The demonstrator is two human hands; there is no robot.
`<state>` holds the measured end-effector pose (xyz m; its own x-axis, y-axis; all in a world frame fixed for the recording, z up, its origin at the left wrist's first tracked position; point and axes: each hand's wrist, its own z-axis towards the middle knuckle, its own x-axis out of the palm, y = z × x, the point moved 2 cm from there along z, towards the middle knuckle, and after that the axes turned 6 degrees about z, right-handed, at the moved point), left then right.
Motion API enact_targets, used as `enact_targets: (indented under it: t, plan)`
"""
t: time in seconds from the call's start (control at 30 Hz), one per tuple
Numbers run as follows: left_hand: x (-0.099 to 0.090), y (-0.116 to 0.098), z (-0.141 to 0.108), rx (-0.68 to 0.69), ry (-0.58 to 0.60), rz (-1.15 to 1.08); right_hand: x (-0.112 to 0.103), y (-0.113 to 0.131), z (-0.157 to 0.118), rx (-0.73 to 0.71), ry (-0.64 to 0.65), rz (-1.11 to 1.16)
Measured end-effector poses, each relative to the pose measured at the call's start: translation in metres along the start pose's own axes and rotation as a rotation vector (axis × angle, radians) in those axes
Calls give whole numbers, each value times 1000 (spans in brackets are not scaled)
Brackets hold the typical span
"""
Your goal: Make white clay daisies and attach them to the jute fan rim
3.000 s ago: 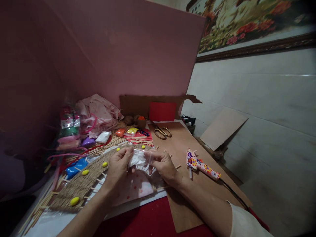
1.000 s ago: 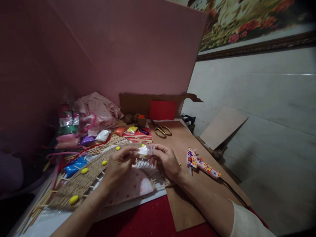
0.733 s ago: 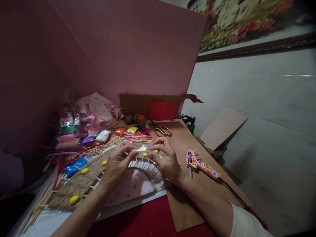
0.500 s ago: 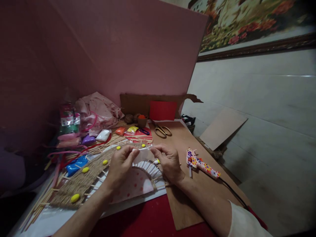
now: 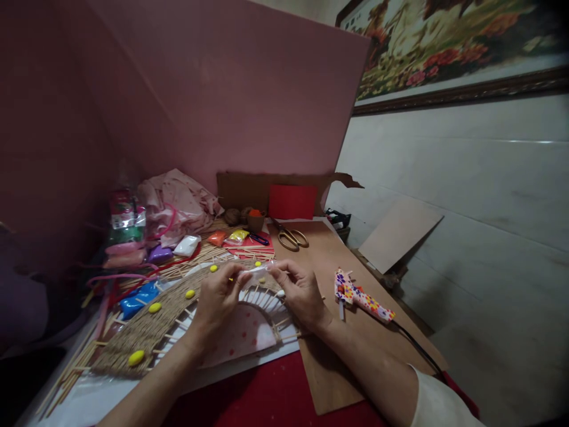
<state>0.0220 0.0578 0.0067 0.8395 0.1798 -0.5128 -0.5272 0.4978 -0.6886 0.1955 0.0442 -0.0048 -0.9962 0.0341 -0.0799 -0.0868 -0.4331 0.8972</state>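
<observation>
Clear plastic packet point(image 5: 256, 270) up above the twine-wound arch point(image 5: 171, 305) on the tabletop point(image 5: 249, 394), and we have it stretched between our left hand point(image 5: 219, 296) and our right hand point(image 5: 304, 296), fingers clamped on opposite ends, seemingly so the thin plastic sits taut.

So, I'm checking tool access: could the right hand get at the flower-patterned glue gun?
Probably yes: the glue gun lies uncovered on the brown board, though the right hand would likely first release the clear plastic it pinches.
</observation>
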Motion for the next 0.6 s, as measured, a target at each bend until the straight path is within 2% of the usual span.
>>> enact_targets:
  t: [0.23,0.5,0.6]
  plan:
    - [3,3,1,-115,51,-177,-2,1,6,-20,-13,130]
    - [5,0,-1,-213,89,-302,-3,0,6,-64,6,77]
    - [6,0,-1,-268,165,-376,-3,0,5,-122,-13,36]
